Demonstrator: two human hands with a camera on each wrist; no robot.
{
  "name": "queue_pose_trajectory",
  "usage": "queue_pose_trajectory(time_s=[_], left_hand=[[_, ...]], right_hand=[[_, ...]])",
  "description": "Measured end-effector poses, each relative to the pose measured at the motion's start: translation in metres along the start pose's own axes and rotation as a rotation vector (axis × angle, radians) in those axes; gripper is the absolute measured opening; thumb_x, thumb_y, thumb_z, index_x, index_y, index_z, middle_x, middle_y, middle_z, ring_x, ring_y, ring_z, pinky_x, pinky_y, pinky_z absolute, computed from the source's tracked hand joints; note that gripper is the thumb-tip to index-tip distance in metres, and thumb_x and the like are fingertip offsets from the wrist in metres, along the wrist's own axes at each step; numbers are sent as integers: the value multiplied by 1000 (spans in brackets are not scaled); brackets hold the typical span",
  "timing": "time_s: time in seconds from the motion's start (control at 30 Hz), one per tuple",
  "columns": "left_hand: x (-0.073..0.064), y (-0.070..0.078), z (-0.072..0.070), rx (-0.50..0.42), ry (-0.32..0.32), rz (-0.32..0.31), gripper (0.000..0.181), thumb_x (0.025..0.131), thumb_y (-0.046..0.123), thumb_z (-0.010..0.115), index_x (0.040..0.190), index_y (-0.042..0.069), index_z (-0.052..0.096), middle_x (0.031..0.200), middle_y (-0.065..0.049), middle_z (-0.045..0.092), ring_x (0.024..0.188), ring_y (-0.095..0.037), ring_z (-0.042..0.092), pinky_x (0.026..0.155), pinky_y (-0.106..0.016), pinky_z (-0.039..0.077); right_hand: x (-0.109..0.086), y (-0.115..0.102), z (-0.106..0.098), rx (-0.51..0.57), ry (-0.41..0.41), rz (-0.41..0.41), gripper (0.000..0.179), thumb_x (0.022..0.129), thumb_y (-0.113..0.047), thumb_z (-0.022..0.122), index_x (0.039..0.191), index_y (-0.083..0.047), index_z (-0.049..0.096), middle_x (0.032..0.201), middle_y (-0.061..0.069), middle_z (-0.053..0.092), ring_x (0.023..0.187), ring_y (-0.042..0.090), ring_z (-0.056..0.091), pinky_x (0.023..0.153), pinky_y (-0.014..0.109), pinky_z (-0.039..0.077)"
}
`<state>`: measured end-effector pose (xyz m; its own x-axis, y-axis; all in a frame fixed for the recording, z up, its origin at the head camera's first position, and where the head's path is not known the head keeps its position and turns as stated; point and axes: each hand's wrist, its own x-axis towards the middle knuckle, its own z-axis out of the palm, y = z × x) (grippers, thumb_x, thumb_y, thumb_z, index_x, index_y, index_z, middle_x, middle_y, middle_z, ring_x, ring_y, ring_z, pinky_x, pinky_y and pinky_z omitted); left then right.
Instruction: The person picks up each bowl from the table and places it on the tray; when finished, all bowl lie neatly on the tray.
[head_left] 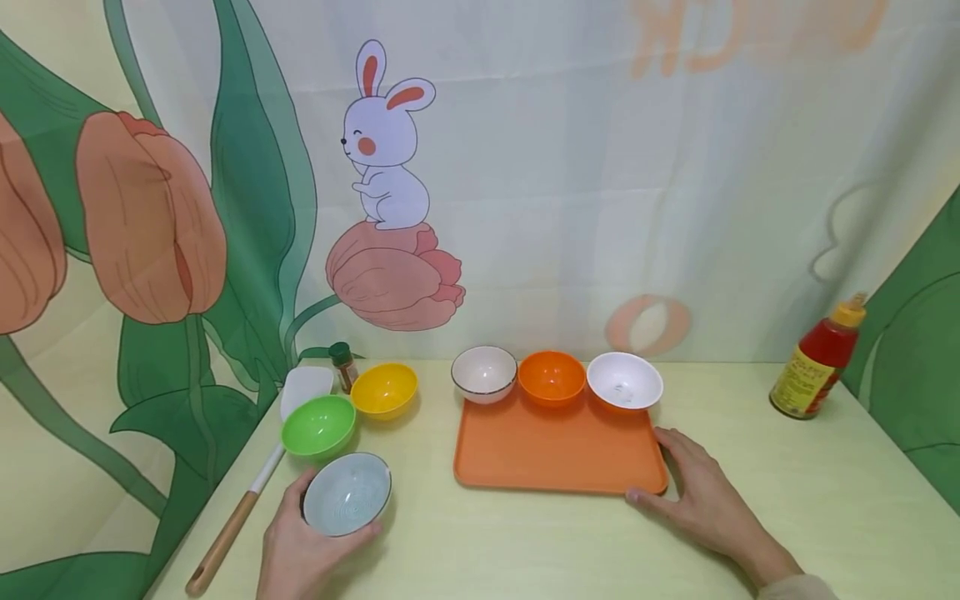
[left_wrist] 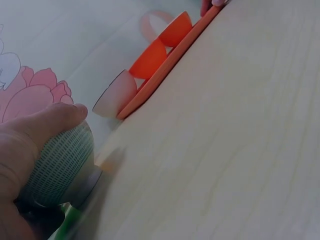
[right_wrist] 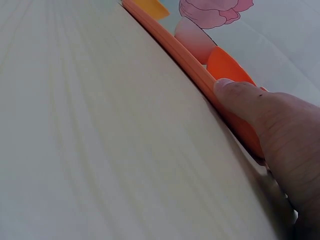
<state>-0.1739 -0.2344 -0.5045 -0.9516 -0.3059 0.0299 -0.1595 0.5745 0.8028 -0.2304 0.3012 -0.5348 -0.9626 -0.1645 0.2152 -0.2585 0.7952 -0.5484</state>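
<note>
My left hand (head_left: 311,542) grips a pale blue-grey bowl (head_left: 348,493) by its sides, thumb to the right and fingers to the left. In the left wrist view the bowl (left_wrist: 65,162) shows a green-patterned outside, and a shadow falls on the table beside it. At the front right corner of an orange tray (head_left: 555,454) my right hand (head_left: 701,496) holds the edge, thumb on the front rim and fingers along the right side. Along the tray's back stand a white dark-rimmed bowl (head_left: 484,375), an orange bowl (head_left: 552,378) and a white bowl with orange outside (head_left: 624,382).
Beyond the left hand sit a green bowl (head_left: 319,427) and a yellow bowl (head_left: 385,391). A spatula with wooden handle (head_left: 225,542) lies at the left edge, near a small green-capped jar (head_left: 343,367). A red sauce bottle (head_left: 817,358) stands back right, before a printed curtain (head_left: 540,167).
</note>
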Motion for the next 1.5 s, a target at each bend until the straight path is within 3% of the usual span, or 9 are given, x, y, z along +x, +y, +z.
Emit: queue_pose_trajectory(time_s=[0.27,0.5,0.83,1.13,1.5], left_hand=[[2,-1,2,-23,-10,-6,132,61,48,112,165,6,41,160,-26,55,142,-45,55,117,-65,50],[-3,4,4,-57,-24,74,126,59,40,114,162,10,47,157,-21,61,140,-40,60,116,-58,51],[0,42,13,-145,-58,152,119,62,31,113,161,14,49,158,-13,61,140,-35,60,117,-56,53],[16,85,50,-260,-137,281,112,61,27,112,156,19,54,151,-5,65,136,-30,63,114,-55,58],[19,143,113,-374,-222,443,111,58,26,112,154,20,56,142,4,68,129,-20,66,110,-49,59]], right_hand=[[0,0,1,0,-29,39,114,89,-73,83,168,-1,41,171,29,42,157,55,36,123,82,33],[0,-2,-1,3,-30,39,113,90,-72,83,167,-1,42,171,30,42,157,56,37,124,82,33],[0,-4,-2,14,-31,47,113,89,-73,84,167,-2,43,170,30,43,156,56,38,124,81,33],[0,1,-1,38,-26,40,112,88,-71,85,167,-3,44,170,29,44,157,56,37,124,81,33],[1,2,-1,39,-16,34,114,86,-73,86,166,-3,45,170,29,45,156,55,38,124,80,33]])
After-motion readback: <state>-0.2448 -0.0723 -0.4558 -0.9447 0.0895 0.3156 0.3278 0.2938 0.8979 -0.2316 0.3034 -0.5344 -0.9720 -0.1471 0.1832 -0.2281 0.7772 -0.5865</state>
